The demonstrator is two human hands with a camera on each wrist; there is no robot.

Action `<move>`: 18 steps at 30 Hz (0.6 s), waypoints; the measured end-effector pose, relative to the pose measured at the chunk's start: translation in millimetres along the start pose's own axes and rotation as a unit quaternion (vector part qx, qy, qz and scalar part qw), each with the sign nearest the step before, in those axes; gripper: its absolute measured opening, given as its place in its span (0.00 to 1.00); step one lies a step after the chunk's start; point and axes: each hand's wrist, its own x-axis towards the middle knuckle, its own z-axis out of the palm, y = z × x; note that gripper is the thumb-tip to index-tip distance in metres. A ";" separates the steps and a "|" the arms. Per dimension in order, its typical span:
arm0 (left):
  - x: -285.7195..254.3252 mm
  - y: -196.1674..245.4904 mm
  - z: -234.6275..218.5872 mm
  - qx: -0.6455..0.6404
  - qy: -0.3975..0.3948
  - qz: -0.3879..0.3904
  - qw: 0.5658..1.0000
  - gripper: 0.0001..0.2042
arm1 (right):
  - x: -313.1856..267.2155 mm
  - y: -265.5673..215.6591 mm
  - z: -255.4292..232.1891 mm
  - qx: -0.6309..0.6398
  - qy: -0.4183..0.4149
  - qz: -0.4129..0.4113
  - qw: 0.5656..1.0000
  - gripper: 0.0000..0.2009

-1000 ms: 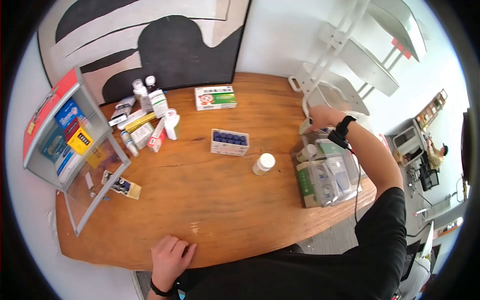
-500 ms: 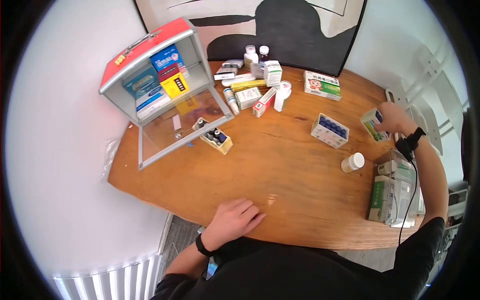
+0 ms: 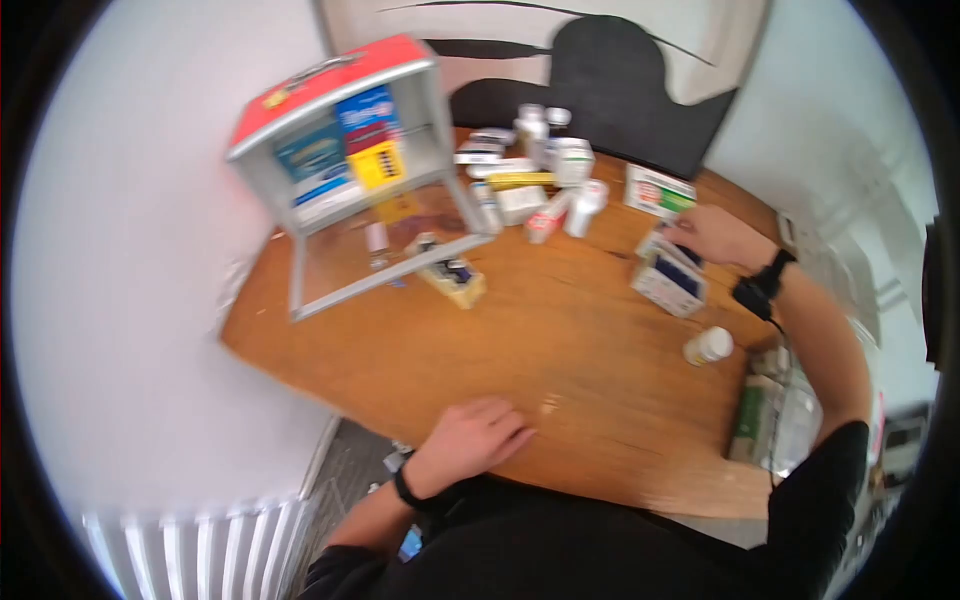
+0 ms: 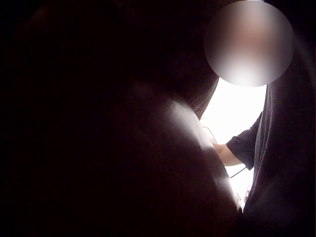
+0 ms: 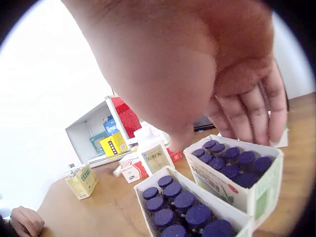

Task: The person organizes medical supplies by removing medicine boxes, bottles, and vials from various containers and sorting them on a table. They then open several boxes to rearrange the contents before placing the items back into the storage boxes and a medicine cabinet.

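My right hand grips an open-topped box of blue-capped vials at the table's right side. In the right wrist view, its fingers lie behind the box and the thumb comes down at the near left corner. Right next to it stands a similar box of blue-capped vials. A white pill bottle stands nearer to me. My left hand rests with relaxed fingers on the front edge of the table, holding nothing. Dark cloth fills most of the left wrist view, and the left hand is hidden there.
A red-topped medicine cabinet with its clear door down stands at the left. By that door lies a pale yellow carton of vials. Several bottles and cartons cluster at the back. A green-and-white carton lies behind my right hand; a clear plastic bin stands front right.
My right hand has come from over the clear bin, bringing the box of vials leftward beside the other box. The head view has swung left. My left hand stays at the table edge.
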 end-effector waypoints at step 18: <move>-0.4 4.7 6.3 0.036 -0.019 -0.014 0.999 0.12 | -44.6 -39.1 42.0 -0.086 -0.001 -0.090 0.992 0.41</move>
